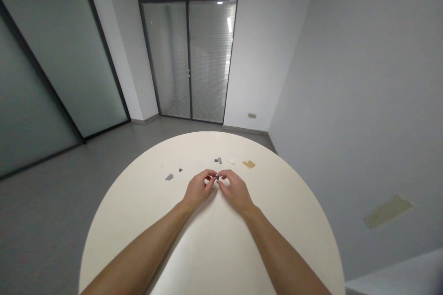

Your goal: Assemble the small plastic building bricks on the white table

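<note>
Between my fingertips, over the middle of the table, is a small dark piece [217,178], too small to name more closely. My left hand [200,186] is closed in a pinch at its left side. From the right, the thumb and fingers of my right hand [235,189] close on the same piece. Just beyond my hands lie a dark block and a grey block [219,160]. Small white pieces [231,162] and tan strips [248,164] rest to the right of those.
On the left of the round white table [138,221] are grey strips [169,177], a tiny dark piece [180,170] and a faint whitish piece [162,166]. Beyond the table stand a glass door [207,60] and a white wall [360,78] on the right.
</note>
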Available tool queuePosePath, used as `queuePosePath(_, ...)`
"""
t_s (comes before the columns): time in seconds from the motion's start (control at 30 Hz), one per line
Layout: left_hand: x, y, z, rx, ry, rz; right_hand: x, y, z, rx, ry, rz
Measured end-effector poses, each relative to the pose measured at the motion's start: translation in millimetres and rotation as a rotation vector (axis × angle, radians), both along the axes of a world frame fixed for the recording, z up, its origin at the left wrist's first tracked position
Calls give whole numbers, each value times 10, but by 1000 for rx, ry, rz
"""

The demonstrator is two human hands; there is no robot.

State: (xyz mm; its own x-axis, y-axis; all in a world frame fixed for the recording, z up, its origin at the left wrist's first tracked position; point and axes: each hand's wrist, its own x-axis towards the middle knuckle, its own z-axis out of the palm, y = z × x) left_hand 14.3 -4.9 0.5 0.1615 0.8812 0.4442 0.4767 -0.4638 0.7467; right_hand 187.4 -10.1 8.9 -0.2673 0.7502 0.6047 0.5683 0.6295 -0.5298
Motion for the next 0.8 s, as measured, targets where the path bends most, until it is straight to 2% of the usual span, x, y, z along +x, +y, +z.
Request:
queuePosePath(0.5, -56, -29, 23, 5, 142, 29, -29, 57, -43, -4, -53, 9)
queuePosePath(0.7, -83, -4, -39, -4, 262, 152, -47, 132, -106, -56, -132, -52)
queuePosePath(0.8, -93, 30, -106, 52, 322, 196, -31, 176, -159, -93, -181, -103)
